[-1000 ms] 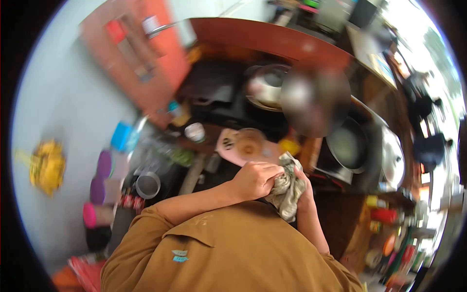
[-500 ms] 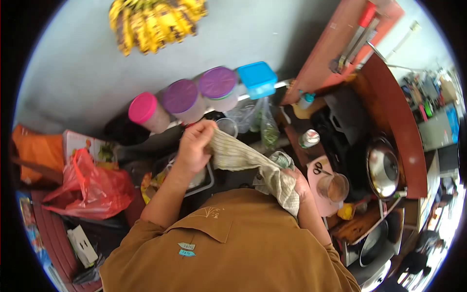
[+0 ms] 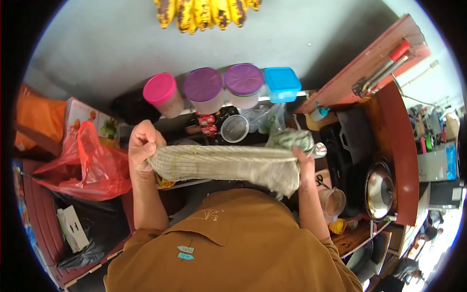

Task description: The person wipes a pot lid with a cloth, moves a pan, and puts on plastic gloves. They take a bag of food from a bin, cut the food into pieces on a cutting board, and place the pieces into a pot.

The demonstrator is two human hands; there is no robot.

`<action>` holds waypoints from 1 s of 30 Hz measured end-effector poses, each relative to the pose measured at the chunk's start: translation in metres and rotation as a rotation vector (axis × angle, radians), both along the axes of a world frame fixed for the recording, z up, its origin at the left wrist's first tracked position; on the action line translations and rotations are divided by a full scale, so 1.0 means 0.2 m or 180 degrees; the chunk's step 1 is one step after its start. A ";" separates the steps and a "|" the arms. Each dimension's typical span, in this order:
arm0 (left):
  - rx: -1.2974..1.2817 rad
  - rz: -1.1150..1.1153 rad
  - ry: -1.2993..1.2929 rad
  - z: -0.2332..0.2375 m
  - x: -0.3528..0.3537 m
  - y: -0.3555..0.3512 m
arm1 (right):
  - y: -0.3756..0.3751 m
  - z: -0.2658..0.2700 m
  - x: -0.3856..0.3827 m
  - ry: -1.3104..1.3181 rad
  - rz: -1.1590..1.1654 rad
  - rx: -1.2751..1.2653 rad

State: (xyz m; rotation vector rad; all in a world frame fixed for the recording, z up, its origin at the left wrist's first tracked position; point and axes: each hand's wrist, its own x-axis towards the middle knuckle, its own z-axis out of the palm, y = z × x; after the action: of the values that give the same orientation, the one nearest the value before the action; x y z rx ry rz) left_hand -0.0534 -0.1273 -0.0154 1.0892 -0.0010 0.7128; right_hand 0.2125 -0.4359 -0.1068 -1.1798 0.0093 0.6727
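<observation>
A pale striped cloth [image 3: 224, 163] is stretched sideways in front of my chest, its lower edge blurred by motion. My left hand [image 3: 142, 147] pinches one end between thumb and fingers. At the other end, my right hand [image 3: 305, 168] is closed on the cloth, with part of its fingers hidden behind the fabric. A bunched greenish patterned cloth [image 3: 294, 139] sticks up right at the right hand's fingers. Beyond the striped cloth stands a round clear container [image 3: 235, 129].
Lidded tubs, pink [image 3: 160, 88], purple [image 3: 203, 85] and blue [image 3: 282, 80], line the wall under hanging bananas [image 3: 204, 12]. A red plastic bag [image 3: 87, 170] lies at left. At right are a pan lid [image 3: 379, 190], scissors [image 3: 321, 181] and a clear tub [image 3: 332, 202].
My hands have moved apart, the left one leftward and the right one slightly up. The striped cloth has gone from bunched and slanting to stretched out nearly level. The view has shifted.
</observation>
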 end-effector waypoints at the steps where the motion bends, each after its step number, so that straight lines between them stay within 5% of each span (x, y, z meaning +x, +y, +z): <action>1: 0.0261 -0.0188 0.0122 -0.02 0.00 0.02 | -0.01 0.02 0.05 -0.0013 -0.0357 0.0304; 3: 0.0493 -0.0337 0.0406 -0.01 0.04 0.00 | -0.04 0.10 0.13 -0.0295 -0.0629 0.0748; 5: 0.0096 0.0319 0.0183 0.03 0.15 -0.08 | -0.09 0.17 0.17 -0.0390 -0.0612 0.0862; 7: -0.0573 -0.0145 -0.0886 0.08 0.26 -0.13 | -0.14 0.15 0.20 -0.0291 -0.0610 0.1147; 9: -0.1523 -0.2662 -0.2056 0.21 0.41 -0.08 | -0.21 0.02 0.26 0.0072 -0.0659 0.1384; 10: -0.1552 -0.2776 -0.2039 0.28 0.53 -0.09 | -0.24 0.06 0.24 0.0263 -0.0762 0.1546; 12: -0.0347 -0.4311 -0.2855 0.39 0.79 -0.19 | -0.31 0.08 0.22 0.0573 -0.0801 0.1938; 13: -0.0368 -0.4379 -0.2856 0.37 0.79 -0.32 | -0.36 0.08 0.20 0.0543 -0.0589 0.2202; 15: 0.0332 -0.0047 -0.0473 0.29 0.70 -0.57 | -0.41 0.19 0.13 0.0436 -0.0585 0.2209; 17: 0.1445 -0.1593 -0.0172 0.23 0.87 -0.50 | -0.49 0.15 0.13 0.0538 -0.0545 0.2307; 19: 0.1832 -0.1077 0.0762 0.16 0.93 -0.68 | -0.57 0.14 0.14 0.0593 0.0143 0.3073; 26: 0.0976 -0.1423 0.0642 0.07 1.08 -1.17 | -0.58 0.30 0.08 0.1095 0.1260 0.3231; 29: 0.1398 -0.0663 0.1335 0.13 1.07 -1.18 | -0.65 0.22 0.12 0.0780 0.1551 0.2828; 30: 0.1034 -0.0369 0.0975 0.16 1.06 -1.17 | -0.70 0.18 0.16 0.0545 0.1605 0.2810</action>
State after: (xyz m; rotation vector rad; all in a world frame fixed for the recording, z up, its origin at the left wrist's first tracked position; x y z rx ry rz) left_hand 0.1595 -0.3609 0.0157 1.4899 0.0836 0.4440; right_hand 0.2448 -0.5750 -0.0708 -0.2581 -0.4142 1.0703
